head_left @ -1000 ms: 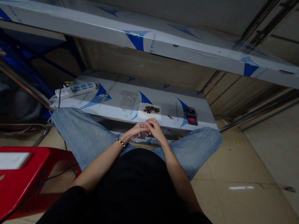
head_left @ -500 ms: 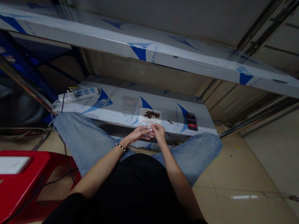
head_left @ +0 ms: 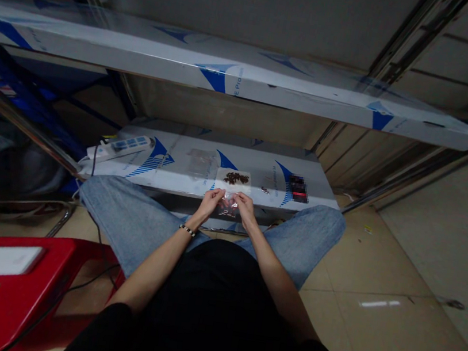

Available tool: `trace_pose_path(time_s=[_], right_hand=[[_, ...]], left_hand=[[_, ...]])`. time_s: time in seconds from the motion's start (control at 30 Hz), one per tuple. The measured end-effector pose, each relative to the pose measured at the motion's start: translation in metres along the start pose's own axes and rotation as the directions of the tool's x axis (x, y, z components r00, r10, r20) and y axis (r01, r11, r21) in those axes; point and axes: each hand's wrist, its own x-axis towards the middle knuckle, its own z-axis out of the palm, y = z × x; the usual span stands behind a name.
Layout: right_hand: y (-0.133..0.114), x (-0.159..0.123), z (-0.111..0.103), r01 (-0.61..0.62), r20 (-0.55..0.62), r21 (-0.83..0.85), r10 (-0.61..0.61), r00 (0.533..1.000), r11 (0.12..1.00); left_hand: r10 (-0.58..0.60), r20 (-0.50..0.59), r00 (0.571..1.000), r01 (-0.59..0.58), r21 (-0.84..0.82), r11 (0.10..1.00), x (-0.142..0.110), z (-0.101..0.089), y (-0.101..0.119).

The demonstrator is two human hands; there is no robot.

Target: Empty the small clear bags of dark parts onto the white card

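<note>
The lone head-worn camera looks forward and down at the left hand (head_left: 210, 202), right hand (head_left: 244, 207) and steel shelf (head_left: 236, 158), apparently close.

A black top (head_left: 215, 306), pale blue jeans (head_left: 124, 212), a beaded bracelet (head_left: 187, 230).

Plastic packet (head_left: 229, 203) clear; shelf film (head_left: 181, 177) white with blue triangles and stripes — jeans (head_left: 124, 212) pale blue, stool (head_left: 12, 295) red, shirt (head_left: 215, 306) black — bracelet (head_left: 187, 230) black-and-white beads.

A low steel bench (head_left: 257, 164) covered in blue-printed protective film is seen just beyond the fingers (head_left: 214, 195). A white paper square (head_left: 232, 188) topped with dark brown bits (head_left: 236, 178) is laid straight ahead of them, while a small metal piece (head_left: 264, 190) and a pixelated object (head_left: 298, 188) are placed to their right, and a power strip (head_left: 120, 147) well to their left.
</note>
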Motion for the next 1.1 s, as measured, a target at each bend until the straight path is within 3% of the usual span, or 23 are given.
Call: trace_pose_path(time_s=[0.23, 0.47, 0.77, 0.97, 1.1], right_hand=[[-0.004, -0.001, -0.002, -0.012, -0.036, 0.056, 0.014, 0.999, 0.998], [0.001, 0.003, 0.001, 0.096, -0.039, -0.013, -0.097, 0.995, 0.995], [0.001, -0.001, 0.002, 0.061, -0.073, -0.026, -0.063, 0.995, 0.998], [0.003, -0.004, 0.008, 0.096, 0.061, -0.001, -0.096, 0.993, 0.995], [0.004, -0.006, 0.013, 0.102, 0.033, 0.048, -0.103, 0.994, 0.994]], left_hand=[[-0.015, -0.05, 0.999, 0.015, 0.006, 1.0, -0.001, 0.0, 0.004], [0.072, -0.116, 0.991, -0.066, 0.056, 0.996, 0.001, -0.001, 0.0], [0.002, -0.036, 0.999, -0.002, 0.01, 1.0, -0.003, 0.004, 0.001], [0.002, -0.006, 1.0, -0.002, -0.024, 1.0, -0.004, 0.006, -0.001], [0.021, 0.028, 0.999, -0.019, -0.069, 0.997, -0.005, 0.009, -0.001]])
